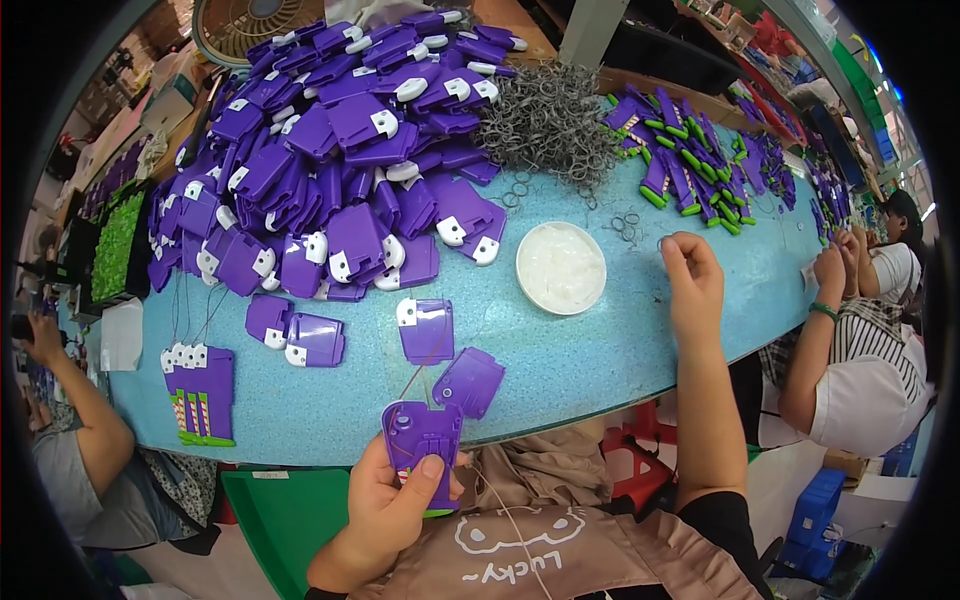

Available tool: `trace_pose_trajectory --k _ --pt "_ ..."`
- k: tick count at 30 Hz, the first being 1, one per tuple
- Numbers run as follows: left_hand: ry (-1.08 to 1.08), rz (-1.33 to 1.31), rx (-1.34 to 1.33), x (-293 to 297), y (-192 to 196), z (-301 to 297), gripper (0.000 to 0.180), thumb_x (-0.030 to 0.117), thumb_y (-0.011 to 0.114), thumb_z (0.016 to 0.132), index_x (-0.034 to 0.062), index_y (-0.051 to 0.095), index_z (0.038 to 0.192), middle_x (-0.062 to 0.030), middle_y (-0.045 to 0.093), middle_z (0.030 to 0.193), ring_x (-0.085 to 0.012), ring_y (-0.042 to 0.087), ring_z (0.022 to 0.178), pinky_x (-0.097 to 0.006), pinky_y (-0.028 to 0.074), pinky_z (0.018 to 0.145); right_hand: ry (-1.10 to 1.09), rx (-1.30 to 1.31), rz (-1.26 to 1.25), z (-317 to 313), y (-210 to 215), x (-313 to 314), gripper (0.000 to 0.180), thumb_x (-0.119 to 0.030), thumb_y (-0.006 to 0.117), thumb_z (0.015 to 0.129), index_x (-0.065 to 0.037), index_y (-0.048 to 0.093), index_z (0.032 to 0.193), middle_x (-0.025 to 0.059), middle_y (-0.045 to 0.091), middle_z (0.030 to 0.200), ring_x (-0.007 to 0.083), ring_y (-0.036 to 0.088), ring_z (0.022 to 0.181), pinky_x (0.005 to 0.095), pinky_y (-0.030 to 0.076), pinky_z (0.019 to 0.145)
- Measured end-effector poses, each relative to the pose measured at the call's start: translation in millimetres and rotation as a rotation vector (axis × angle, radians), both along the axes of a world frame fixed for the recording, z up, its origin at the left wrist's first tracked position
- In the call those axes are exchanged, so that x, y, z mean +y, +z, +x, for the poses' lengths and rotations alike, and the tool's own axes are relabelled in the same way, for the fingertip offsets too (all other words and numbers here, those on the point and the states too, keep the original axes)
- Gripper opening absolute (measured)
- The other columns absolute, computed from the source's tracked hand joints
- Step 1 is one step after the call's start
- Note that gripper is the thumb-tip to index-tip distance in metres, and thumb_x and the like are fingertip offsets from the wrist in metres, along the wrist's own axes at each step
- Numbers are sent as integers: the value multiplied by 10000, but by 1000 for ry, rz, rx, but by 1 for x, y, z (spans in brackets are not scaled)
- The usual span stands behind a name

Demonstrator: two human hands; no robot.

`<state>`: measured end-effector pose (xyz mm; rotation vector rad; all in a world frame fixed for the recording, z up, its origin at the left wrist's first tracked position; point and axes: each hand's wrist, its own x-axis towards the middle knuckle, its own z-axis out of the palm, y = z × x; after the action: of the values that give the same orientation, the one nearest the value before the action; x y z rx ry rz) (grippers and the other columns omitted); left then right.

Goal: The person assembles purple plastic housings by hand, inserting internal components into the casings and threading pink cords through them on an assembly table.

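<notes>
My left hand (385, 500) grips a purple plastic shell (420, 440), open inner side up, thumb pressed on its lower part; a bit of green shows at its bottom end. A thin cord (412, 380) runs up from it. Above the table to the right, my right hand (692, 265) is pinched on what looks like a small wire spring; it is partly hidden. Just beyond the held shell lie a purple piece (470, 383) and a purple-and-white shell (426, 332). A white round tub (561, 268) with whitish paste stands between my hands.
A big heap of purple-and-white shells (340, 150) fills the back left. Grey wire springs (550, 120) are piled beside it, then green-and-purple parts (695, 165). Finished-looking stacked pieces (200, 390) lie left. Co-workers sit on both sides, one with a striped sleeve (870, 350).
</notes>
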<state>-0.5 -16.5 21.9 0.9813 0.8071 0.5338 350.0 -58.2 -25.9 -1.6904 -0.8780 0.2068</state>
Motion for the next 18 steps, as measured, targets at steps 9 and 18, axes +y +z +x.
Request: trace_pose_trajectory --k 9,18 --pt "-8 -84 33 -1 0 1 255 80 509 883 4 467 1123 -92 611 918 -87 556 682 -232 476 621 120 -271 69 -58 32 3 57 -30 611 770 -20 563 801 158 520 1047 248 501 977 343 364 864" --pt "-195 -8 24 2 -6 13 194 127 537 865 13 539 1022 -5 567 735 -52 513 599 -211 408 523 760 -44 25 -143 44 7 169 -54 695 682 -50 615 830 138 530 1051 252 500 976 336 379 806"
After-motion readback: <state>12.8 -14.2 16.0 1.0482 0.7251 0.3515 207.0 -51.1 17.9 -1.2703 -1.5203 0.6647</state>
